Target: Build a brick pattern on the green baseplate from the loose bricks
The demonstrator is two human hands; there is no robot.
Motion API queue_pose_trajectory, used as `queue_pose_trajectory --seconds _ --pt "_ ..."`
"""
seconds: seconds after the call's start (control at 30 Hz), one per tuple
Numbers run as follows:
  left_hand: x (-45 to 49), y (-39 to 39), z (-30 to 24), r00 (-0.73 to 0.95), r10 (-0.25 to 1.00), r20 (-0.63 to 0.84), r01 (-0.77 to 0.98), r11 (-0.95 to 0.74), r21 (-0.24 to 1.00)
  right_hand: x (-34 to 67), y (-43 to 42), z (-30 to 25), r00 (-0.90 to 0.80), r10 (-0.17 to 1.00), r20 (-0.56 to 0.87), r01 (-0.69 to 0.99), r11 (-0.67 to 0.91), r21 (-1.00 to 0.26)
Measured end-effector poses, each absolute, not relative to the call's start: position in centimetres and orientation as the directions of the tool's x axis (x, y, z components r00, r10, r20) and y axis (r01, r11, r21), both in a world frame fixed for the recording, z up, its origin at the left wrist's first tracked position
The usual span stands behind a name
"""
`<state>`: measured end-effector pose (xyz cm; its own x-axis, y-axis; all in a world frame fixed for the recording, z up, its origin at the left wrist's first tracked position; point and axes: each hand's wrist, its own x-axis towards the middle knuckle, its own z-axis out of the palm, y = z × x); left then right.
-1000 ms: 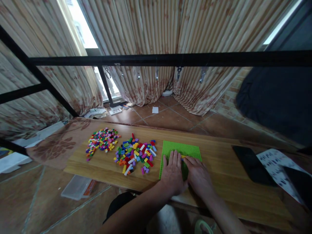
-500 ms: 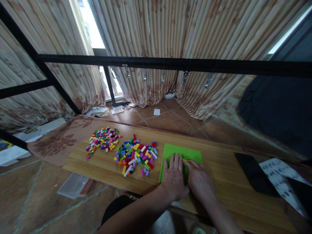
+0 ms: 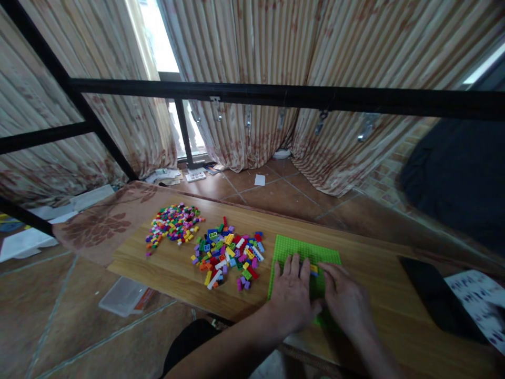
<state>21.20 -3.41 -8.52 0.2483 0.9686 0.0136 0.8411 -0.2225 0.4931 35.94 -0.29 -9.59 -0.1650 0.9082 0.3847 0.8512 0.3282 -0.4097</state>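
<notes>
A green studded baseplate (image 3: 290, 243) lies on the wooden board. My left hand (image 3: 291, 292) rests flat on it with fingers stretched out, covering its middle. Just right of those fingertips, a yellow brick (image 3: 314, 269) with some blue beside it shows on the plate; the rest is hidden behind my fingers. My right hand (image 3: 347, 297) is over the plate's right side, index fingertip close beside the yellow brick. Its thumb and index finger look apart with nothing visible between them; its other fingers are curled out of sight.
Left of the plate lies a pile of mixed bricks (image 3: 226, 252), with a pile of smaller bricks (image 3: 173, 223) beyond. A dark flat object (image 3: 437, 300) and a printed sheet (image 3: 477, 300) are at right. A black rail (image 3: 252, 93) crosses ahead. A clear plastic box (image 3: 123, 296) sits on the floor.
The view has shifted, so things appear farther right. My right hand has drawn a little right, uncovering more of the yellow brick. My left hand stays flat on the plate.
</notes>
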Motion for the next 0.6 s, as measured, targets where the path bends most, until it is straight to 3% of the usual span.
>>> queue_pose_trajectory --seconds 0.2,0.33,0.47,0.6 --pt "18.6 -1.2 -6.3 0.101 0.981 0.163 0.843 -0.171 0.509 36.5 -0.2 -9.8 -0.130 0.902 0.411 0.829 0.326 -0.455" --pt "13.3 1.2 -4.8 -0.150 0.964 0.218 0.882 0.031 0.470 36.5 -0.2 -9.9 -0.119 0.902 0.415 0.825 0.322 -0.464" --pt "7.5 2.0 -4.3 -0.349 0.917 0.193 0.891 0.261 0.372 36.3 -0.3 -9.9 -0.118 0.907 0.403 0.823 0.317 -0.472" --pt "4.9 1.5 -4.8 -0.404 0.910 0.090 0.897 0.375 0.235 36.2 -0.3 -9.7 -0.125 0.900 0.417 0.809 0.336 -0.483"
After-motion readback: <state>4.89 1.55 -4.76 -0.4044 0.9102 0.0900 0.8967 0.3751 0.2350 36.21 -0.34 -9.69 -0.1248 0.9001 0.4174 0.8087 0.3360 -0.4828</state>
